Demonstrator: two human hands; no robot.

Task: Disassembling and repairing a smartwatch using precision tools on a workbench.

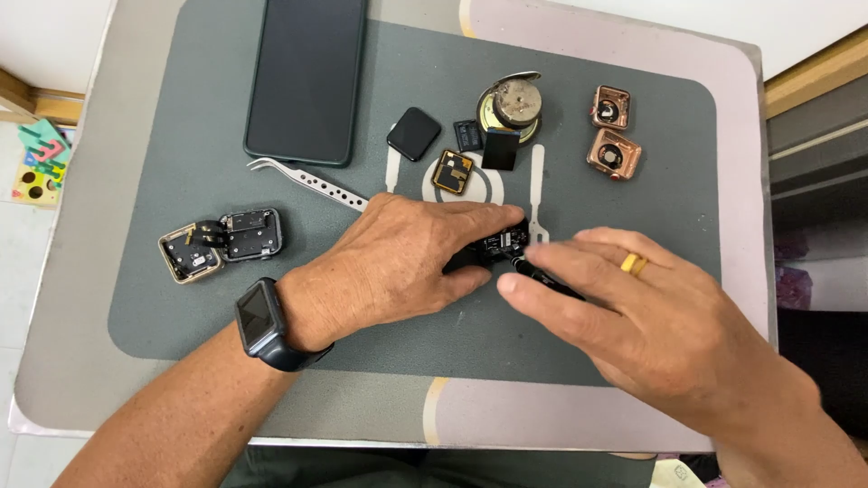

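While the left hand [398, 262] is grasping a small black watch module [502, 244] under its fingertips on the grey mat [181, 298], the right hand [633, 316] grips a dark screwdriver [542, 276], tip touching the module. This looks like unscrewing work; the next move needs steady, precise turning.

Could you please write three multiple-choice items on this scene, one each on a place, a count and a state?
1. Where do the tweezers lie?
A. just below the phone
B. under the right hand
C. off the mat

2. How many rose-gold watch cases sit at the mat's top right?
A. one
B. two
C. four

3. What is on the left wrist?
A. nothing
B. a dark smartwatch
C. a bracelet

Answers: 1 A, they lie beside the phone's lower edge; 2 B, two lie one above the other; 3 B, its dark screen faces up.
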